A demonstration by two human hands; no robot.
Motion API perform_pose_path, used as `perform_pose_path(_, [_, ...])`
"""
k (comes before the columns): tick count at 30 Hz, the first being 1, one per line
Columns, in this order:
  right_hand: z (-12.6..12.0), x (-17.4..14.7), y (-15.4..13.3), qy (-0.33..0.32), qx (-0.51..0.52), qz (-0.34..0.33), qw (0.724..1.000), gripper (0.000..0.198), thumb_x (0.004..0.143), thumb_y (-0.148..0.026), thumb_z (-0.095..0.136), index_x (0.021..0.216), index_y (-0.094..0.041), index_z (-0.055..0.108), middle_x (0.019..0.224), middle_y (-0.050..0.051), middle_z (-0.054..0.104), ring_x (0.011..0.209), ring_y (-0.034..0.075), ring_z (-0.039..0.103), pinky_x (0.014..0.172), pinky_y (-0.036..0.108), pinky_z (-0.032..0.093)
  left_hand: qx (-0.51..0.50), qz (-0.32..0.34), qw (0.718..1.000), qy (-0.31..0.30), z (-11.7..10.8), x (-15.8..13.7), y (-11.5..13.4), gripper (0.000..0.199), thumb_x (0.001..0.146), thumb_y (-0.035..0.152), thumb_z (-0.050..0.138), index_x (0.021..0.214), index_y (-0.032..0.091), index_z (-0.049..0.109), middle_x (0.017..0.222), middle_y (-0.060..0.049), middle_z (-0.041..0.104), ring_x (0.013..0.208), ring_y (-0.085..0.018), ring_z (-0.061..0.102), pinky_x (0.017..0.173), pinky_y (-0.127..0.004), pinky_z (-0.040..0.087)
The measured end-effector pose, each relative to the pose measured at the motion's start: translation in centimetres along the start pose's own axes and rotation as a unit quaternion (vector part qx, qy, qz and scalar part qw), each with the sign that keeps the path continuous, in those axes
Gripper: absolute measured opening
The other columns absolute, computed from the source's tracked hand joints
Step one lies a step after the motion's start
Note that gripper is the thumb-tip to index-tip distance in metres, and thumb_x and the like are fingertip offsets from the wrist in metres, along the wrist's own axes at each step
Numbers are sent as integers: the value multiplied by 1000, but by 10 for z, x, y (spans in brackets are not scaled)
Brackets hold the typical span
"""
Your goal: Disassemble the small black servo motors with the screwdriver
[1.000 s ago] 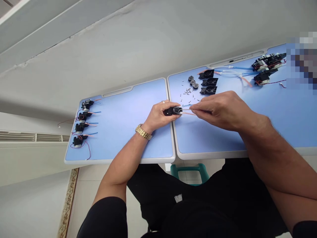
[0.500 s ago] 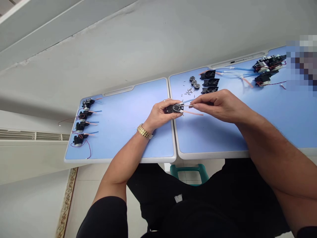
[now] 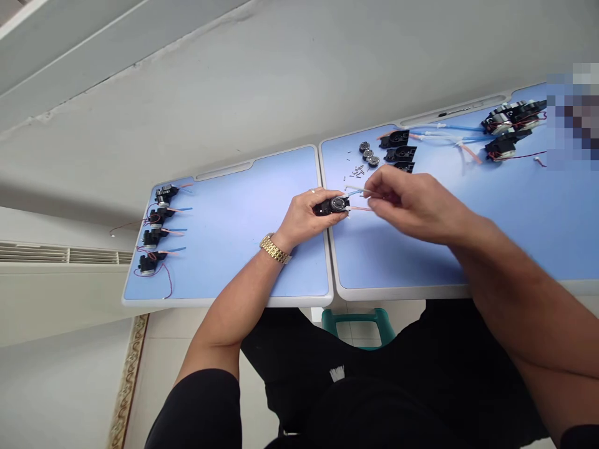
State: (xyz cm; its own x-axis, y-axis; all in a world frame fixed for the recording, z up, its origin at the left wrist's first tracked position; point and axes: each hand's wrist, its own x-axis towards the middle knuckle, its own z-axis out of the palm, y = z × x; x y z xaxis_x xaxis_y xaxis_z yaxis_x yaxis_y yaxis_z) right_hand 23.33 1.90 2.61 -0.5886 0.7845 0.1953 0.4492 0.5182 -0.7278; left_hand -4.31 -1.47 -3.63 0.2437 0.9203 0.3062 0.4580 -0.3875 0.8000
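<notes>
My left hand is closed around a black housing with a round, dark disc-shaped part set in its right end. A blue tube and an orange tube run out of that end toward my right hand. My right hand pinches a thin metal rod between thumb and fingers. The rod's tip points left, above the housing and apart from it. Just beyond lie small loose screws and several round metal-rimmed parts.
Black shells lie behind my right hand. Motor assemblies with wires and tubes sit at the far right, a pen near them. Similar assemblies line the left edge. A gap separates two blue tables. A person is at right, blurred.
My right hand has drawn the metal rod back from the housing, and its tip has risen toward the screws. My left hand still grips the housing, which has shifted very slightly right.
</notes>
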Motion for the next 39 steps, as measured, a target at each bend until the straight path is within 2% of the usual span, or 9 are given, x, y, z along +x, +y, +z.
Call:
perform_pose_path(4, [24, -1, -2, 15, -100, -24, 995, 24, 103, -36, 76, 125, -27, 84, 81, 1, 79, 73, 24, 73, 71, 37, 48, 42, 14, 999, -7, 4, -3, 2, 36, 94, 31, 96, 129, 27, 89, 111, -5, 89, 97, -21, 80, 97, -39, 65])
perform_pose_path(7, [31, -1, 1, 33, -136, -35, 990, 21, 105, -33, 76, 123, -26, 87, 87, 4, 84, 79, 25, 78, 72, 36, 50, 73, 22, 997, -8, 7, -4, 5, 33, 97, 33, 95, 129, 27, 89, 111, -5, 90, 96, -20, 80, 97, -39, 65])
perform_pose_path(11, [31, -3, 0, 54, -140, -40, 988, 16, 109, -33, 75, 118, -25, 85, 95, 6, 86, 80, 25, 78, 72, 36, 51, 91, 18, 996, -2, 10, -4, 9, 32, 98, 33, 95, 128, 27, 88, 110, -4, 90, 96, -20, 81, 96, -37, 65])
perform_pose_path(19, [36, -4, 6, 47, -147, -57, 986, 16, 108, -28, 74, 106, -24, 90, 89, 6, 85, 76, 22, 74, 69, 34, 47, 99, 38, 994, 2, 12, -5, 10, 26, 98, 25, 93, 123, 26, 89, 105, -2, 89, 94, -19, 80, 95, -35, 64])
perform_pose_path(21, [38, -4, 7, 43, -162, -54, 984, 18, 109, -28, 73, 102, -24, 90, 86, 6, 84, 74, 23, 73, 68, 34, 45, 106, 37, 994, 0, 13, -5, 10, 24, 99, 26, 92, 123, 26, 89, 105, -3, 89, 94, -19, 80, 96, -35, 64])
perform_pose_path(26, [43, -6, 4, 50, -216, -36, 974, 21, 110, -31, 73, 111, -24, 92, 86, 8, 86, 72, 25, 74, 65, 36, 38, 124, 34, 992, 4, 16, -6, 10, 23, 99, 28, 92, 122, 26, 89, 105, -4, 88, 93, -20, 80, 95, -36, 64])
perform_pose_path(30, [46, -8, 2, 49, -253, -18, 966, 29, 112, -38, 70, 99, -24, 91, 78, 7, 83, 68, 24, 71, 62, 36, 31, 135, 26, 990, 16, 16, -6, 9, 24, 97, 27, 92, 121, 26, 89, 102, -3, 88, 91, -20, 79, 94, -37, 64])
perform_pose_path(39, [45, -5, -2, 19, -244, -18, 969, 20, 109, -30, 73, 106, -22, 91, 83, 8, 86, 73, 27, 76, 65, 36, 37, 133, 52, 990, 6, 17, -7, 7, 24, 101, 32, 89, 125, 26, 88, 101, -3, 87, 90, -19, 78, 91, -36, 64])
